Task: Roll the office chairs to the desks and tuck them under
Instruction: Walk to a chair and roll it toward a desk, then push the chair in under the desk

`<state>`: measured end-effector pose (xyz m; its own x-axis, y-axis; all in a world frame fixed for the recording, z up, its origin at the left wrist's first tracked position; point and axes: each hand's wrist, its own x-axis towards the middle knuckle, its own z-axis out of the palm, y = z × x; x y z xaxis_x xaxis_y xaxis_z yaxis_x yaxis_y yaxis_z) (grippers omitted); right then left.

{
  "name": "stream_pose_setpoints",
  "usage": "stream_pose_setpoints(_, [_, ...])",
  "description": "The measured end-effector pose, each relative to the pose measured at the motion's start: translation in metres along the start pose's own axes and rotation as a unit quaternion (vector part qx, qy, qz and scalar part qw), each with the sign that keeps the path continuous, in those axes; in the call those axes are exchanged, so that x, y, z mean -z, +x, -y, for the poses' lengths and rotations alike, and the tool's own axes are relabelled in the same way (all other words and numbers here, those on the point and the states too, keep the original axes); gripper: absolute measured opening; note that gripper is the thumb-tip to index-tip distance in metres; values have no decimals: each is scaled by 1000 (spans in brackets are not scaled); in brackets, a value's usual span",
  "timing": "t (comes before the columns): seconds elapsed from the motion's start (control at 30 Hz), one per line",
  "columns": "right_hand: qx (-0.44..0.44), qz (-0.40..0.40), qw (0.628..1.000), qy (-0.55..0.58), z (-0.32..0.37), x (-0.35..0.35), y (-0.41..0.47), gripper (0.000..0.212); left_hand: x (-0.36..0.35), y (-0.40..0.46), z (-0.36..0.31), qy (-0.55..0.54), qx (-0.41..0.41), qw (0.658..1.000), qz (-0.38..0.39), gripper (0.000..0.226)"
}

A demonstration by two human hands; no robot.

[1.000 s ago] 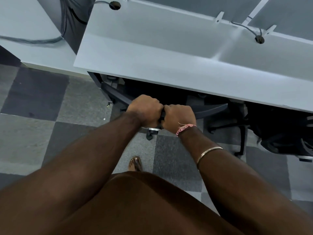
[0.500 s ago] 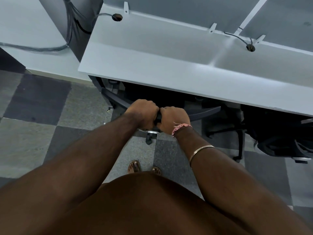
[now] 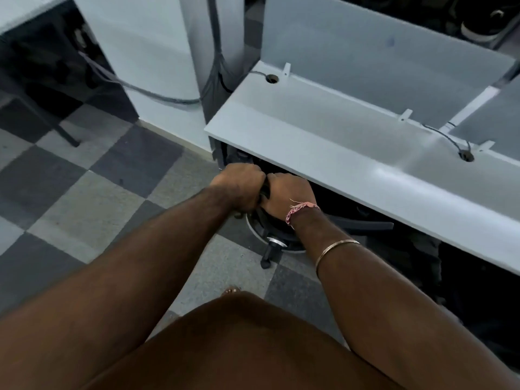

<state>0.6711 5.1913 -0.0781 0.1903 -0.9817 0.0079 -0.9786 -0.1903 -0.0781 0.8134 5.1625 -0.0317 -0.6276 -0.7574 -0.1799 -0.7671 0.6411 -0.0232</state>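
Note:
A black office chair [image 3: 284,235] sits almost wholly under the white desk [image 3: 351,161]; only the top of its backrest, a curved arm and a rear knob stick out past the desk's front edge. My left hand [image 3: 242,187] and my right hand [image 3: 289,194] are side by side, both with fingers curled round the top edge of the chair's backrest. The seat and wheels are hidden beneath the desk.
Another dark chair [image 3: 450,277] stands under the same desk to the right. A grey partition [image 3: 380,60] rises behind the desk. Cables [image 3: 157,94] run along a white desk to the left. Checked carpet tiles [image 3: 84,198] cover the floor.
The chair has gone further under the desk with both hands still on its backrest. The view has swung up and left, bringing the partition and the left desk into sight.

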Motion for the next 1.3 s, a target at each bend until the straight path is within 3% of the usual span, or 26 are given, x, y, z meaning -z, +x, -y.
stream_pose_setpoints(0.23, [127, 6, 992, 7, 98, 14, 56, 36, -1, -69, 72, -22, 186, 982, -11, 31])
stream_pose_setpoints(0.4, [206, 8, 978, -19, 174, 18, 103, 33, -3, -110, 139, -40, 270, 962, -12, 31])
stream_pose_setpoints(0.83, [343, 0, 939, -33, 428, 27, 251, 24, -10, -230, 378, -27, 418, 908, -6, 19])
stream_pose_setpoints(1.13, [423, -29, 904, -48, 548, 18, 342, 26, -26, -271, 505, -41, 491, 870, -19, 24])
stream_pose_setpoints(1.3, [463, -35, 884, -50, 622, 9, 436, 23, -31, -268, 611, -29, 538, 842, -16, 24])
